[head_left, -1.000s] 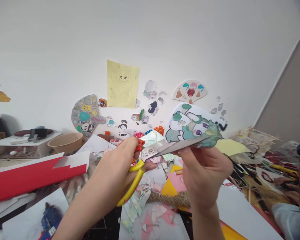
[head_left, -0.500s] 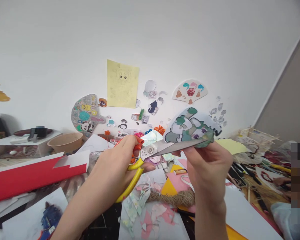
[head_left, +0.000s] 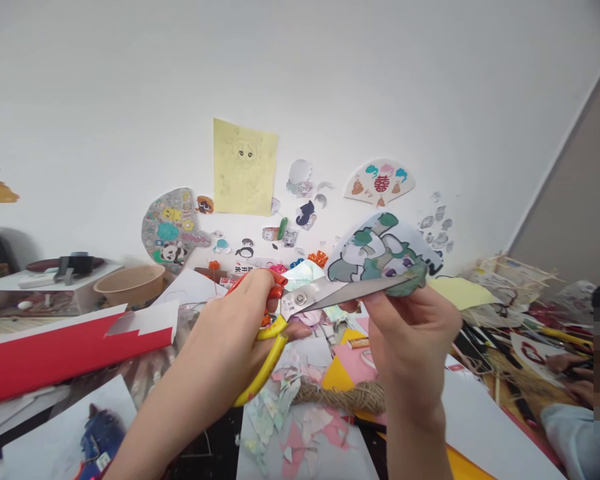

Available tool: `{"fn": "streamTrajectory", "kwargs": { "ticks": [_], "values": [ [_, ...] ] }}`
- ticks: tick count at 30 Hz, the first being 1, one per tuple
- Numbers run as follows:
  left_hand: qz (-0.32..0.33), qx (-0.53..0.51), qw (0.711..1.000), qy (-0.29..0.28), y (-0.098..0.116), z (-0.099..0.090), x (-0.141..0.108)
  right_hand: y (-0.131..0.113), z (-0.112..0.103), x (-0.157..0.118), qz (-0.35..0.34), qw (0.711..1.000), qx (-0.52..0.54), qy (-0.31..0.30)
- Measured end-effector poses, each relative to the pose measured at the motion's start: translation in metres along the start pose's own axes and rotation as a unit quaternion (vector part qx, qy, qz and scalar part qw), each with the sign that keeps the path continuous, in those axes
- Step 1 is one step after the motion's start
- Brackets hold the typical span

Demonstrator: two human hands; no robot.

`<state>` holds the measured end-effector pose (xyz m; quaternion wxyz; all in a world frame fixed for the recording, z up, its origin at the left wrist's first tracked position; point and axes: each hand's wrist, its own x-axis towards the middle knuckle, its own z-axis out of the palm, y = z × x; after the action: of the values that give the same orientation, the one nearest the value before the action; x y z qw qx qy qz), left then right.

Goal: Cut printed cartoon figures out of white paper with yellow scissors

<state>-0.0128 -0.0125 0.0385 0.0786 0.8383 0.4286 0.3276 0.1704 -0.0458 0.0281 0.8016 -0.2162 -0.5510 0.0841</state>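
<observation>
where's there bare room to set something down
The white sheet just right of the right hand looks most open. A small dark table patch shows between the left forearm and the scrap-strewn sheet. Crowded: below the scissors, with paper scraps and twine.

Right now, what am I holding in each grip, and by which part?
Left grip: scissors, by the handles. Right grip: paper cutout, by its lower right edge.

Craft workspace: paper scraps (head_left: pixel 325 419), twine (head_left: pixel 343 397)
</observation>
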Motion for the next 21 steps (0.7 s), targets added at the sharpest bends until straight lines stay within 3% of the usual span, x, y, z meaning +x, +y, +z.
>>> {"fn": "streamTrajectory", "kwargs": {
  "ticks": [11, 15, 21],
  "values": [
    [-0.009, -0.014, 1.0, 0.004, 0.0, 0.004, 0.0, 0.002, 0.012, -0.002, 0.011, 0.999, 0.041, 0.033],
    [-0.012, -0.019, 1.0, 0.002, 0.0, 0.001, 0.001, 0.001, 0.005, 0.001, 0.054, 0.998, 0.031, -0.013],
    [-0.006, 0.011, 1.0, 0.006, -0.003, 0.002, 0.001, 0.001, -0.012, 0.008, 0.058, 0.998, -0.012, -0.017]
  ]
}}
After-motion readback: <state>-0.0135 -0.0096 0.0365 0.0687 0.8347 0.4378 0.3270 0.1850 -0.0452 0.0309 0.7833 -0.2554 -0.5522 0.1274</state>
